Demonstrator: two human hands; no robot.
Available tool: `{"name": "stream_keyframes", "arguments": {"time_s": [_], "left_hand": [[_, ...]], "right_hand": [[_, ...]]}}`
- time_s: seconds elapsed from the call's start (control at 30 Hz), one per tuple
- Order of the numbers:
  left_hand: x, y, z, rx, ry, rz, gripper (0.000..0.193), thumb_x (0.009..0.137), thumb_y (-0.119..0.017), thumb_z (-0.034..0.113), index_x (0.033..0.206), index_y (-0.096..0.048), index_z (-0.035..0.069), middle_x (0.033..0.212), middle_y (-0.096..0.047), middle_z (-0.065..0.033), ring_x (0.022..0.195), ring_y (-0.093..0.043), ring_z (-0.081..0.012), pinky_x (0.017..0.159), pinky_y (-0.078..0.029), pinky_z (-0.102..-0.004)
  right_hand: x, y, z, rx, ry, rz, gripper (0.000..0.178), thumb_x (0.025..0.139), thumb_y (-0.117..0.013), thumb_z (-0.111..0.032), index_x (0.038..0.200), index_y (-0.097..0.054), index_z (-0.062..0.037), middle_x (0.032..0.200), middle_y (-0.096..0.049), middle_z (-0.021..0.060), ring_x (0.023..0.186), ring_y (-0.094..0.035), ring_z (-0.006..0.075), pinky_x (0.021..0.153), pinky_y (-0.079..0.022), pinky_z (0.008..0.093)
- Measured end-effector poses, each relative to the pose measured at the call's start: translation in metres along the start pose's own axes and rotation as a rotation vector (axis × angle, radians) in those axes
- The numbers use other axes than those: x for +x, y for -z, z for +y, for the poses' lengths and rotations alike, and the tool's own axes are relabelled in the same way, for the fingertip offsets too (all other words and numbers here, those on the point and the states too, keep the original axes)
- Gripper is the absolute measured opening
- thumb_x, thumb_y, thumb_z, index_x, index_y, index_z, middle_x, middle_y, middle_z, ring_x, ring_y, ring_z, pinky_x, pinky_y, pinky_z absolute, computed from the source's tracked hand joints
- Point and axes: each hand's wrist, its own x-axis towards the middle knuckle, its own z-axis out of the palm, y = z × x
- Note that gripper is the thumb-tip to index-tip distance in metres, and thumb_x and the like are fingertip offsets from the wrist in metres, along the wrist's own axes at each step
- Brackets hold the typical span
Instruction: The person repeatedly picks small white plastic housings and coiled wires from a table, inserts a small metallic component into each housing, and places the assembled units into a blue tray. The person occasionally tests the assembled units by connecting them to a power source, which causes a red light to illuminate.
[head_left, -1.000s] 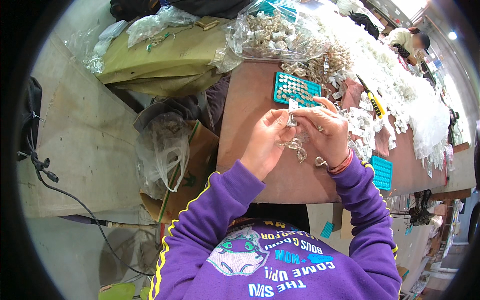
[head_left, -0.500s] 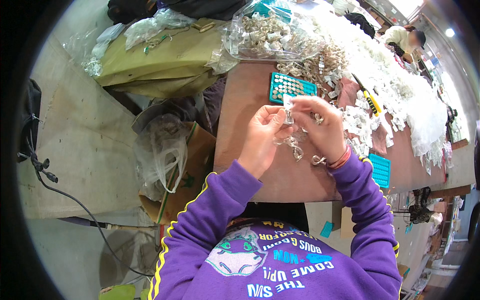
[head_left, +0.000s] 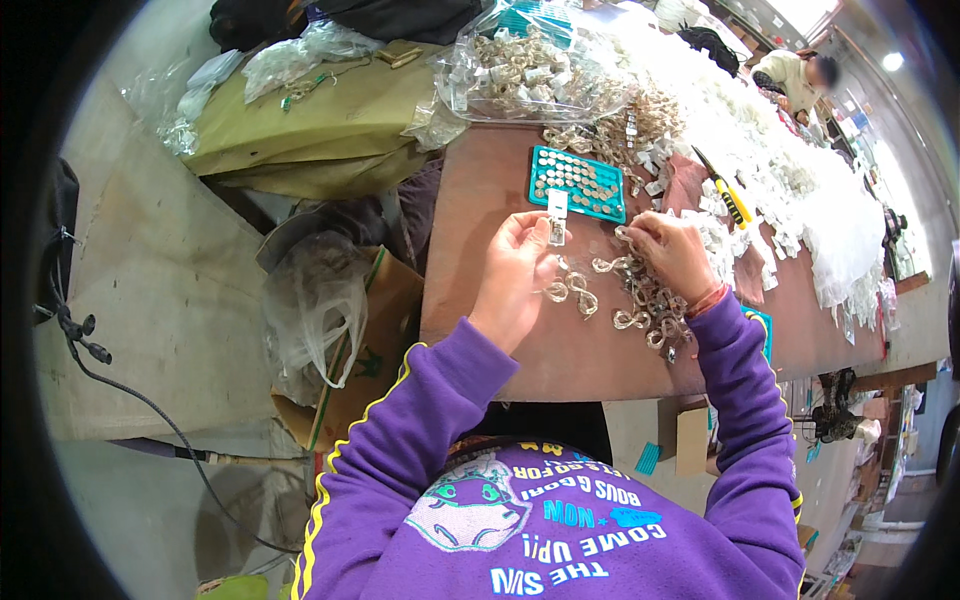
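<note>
The person's left hand pinches a small white rectangular tag with a metal piece hanging from it between thumb and fingertips, holding it up just above the brown tabletop, in front of the teal plastic tray of round silvery pieces. The right hand has its fingers curled down onto a heap of clear glassy ring-shaped trinkets that lies on the table near the right wrist; whether those fingers have closed on one piece I cannot tell, since the knuckles hide the tips. A few more of these clear rings lie loose between the two hands, close under the left palm. Beyond the tray sits a big clear plastic bag stuffed with small packed metal fittings, and to its right a long spread of white and clear packets runs down the table, with a yellow-handled tool lying among them. To the left of the table a crumpled clear plastic bag hangs over an open cardboard box, and an olive-coloured cloth bundle lies further back. Another person in a pale top sits at the far end of the table.
</note>
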Motion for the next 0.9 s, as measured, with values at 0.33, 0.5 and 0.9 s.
{"name": "stream_keyframes", "arguments": {"time_s": [0.33,0.5,0.9], "left_hand": [[0.005,0.007,-0.003,-0.048,0.048,-0.077,0.015,0.097,-0.058,0.019,0.105,-0.056,0.007,0.098,-0.065,-0.009,0.079,-0.061,-0.0139,0.066,-0.051,-0.0245],[0.006,0.006,-0.004,-0.093,0.061,-0.1,0.015,0.097,-0.059,0.018,0.106,-0.055,0.006,0.097,-0.065,-0.0118,0.08,-0.062,-0.015,0.066,-0.051,-0.0226],[0.002,-0.001,-0.001,-0.045,0.015,-0.148,0.015,0.097,-0.06,0.019,0.106,-0.057,0.008,0.099,-0.065,-0.01,0.081,-0.061,-0.0142,0.07,-0.052,-0.0243]], "right_hand": [[0.067,-0.029,0.031,-0.196,0.085,0.082,0.01,0.083,-0.066,-0.014,0.088,-0.072,-0.0077,0.087,-0.066,0.0115,0.082,-0.065,0.0323,0.073,-0.051,0.0402],[0.065,-0.035,0.043,-0.087,0.05,0.152,0.011,0.082,-0.067,-0.011,0.09,-0.073,-0.0073,0.088,-0.067,0.0119,0.082,-0.065,0.0322,0.075,-0.052,0.0386],[0.064,-0.035,0.044,-0.072,-0.039,0.137,0.013,0.078,-0.072,-0.013,0.085,-0.068,-0.004,0.086,-0.065,0.0111,0.08,-0.065,0.0296,0.072,-0.051,0.0375]]}}
